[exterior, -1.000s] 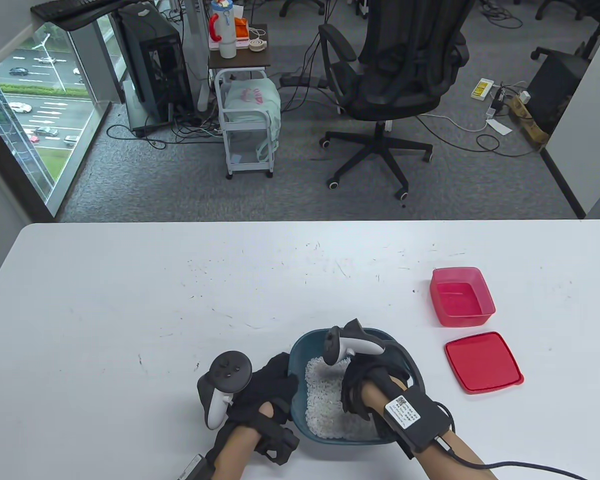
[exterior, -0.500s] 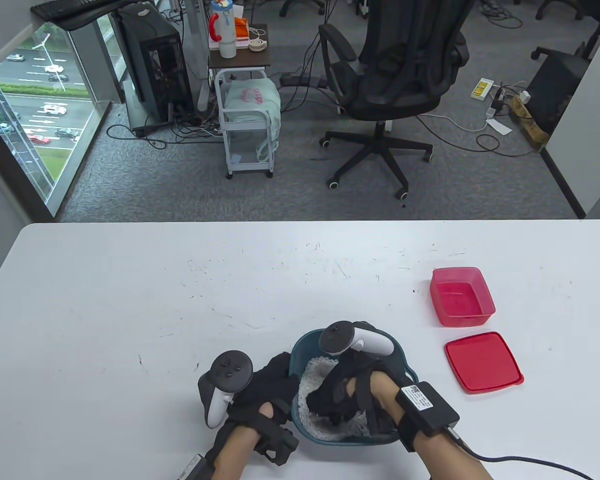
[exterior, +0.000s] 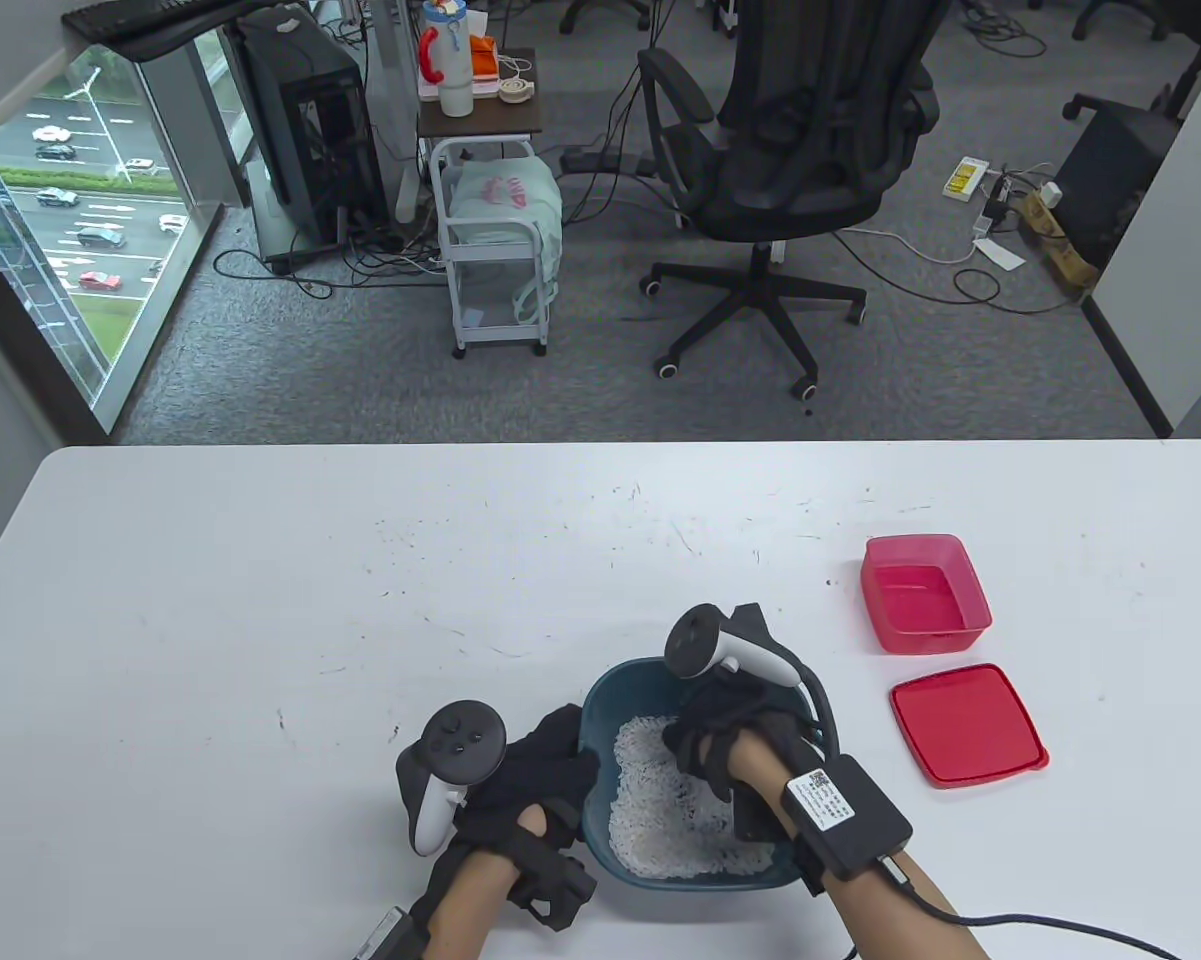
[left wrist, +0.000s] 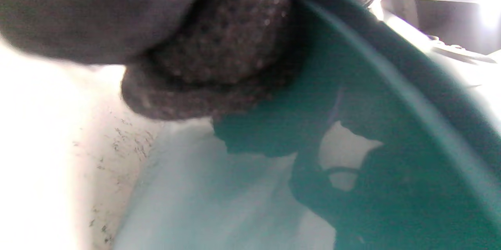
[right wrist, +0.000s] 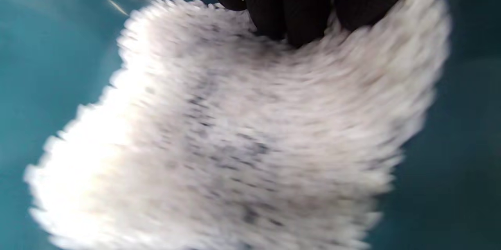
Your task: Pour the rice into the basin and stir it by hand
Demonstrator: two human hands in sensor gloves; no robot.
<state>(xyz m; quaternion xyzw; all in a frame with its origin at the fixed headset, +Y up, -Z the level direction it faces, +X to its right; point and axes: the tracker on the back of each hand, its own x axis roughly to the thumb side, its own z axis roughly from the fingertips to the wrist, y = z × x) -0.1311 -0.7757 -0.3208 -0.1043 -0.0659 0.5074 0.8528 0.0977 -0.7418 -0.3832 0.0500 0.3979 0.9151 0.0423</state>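
Note:
A teal basin (exterior: 596, 716) stands near the table's front edge with white rice (exterior: 660, 825) heaped inside. My left hand (exterior: 545, 760) grips the basin's left rim; in the left wrist view its gloved fingers (left wrist: 211, 46) curl over the basin wall (left wrist: 391, 144). My right hand (exterior: 708, 745) is inside the basin at its far right side, fingers pointing down into the rice. In the right wrist view the black fingertips (right wrist: 285, 11) dig into the blurred rice (right wrist: 242, 132), with the basin floor (right wrist: 47, 46) bare on either side.
An empty red container (exterior: 925, 595) sits to the right of the basin, with its red lid (exterior: 965, 725) lying flat just in front of it. A cable runs from my right wrist off the front edge.
My right hand swept through the rice from the basin's near middle up to its far right side, and the rice spread out behind it. The left hand kept its hold on the rim.

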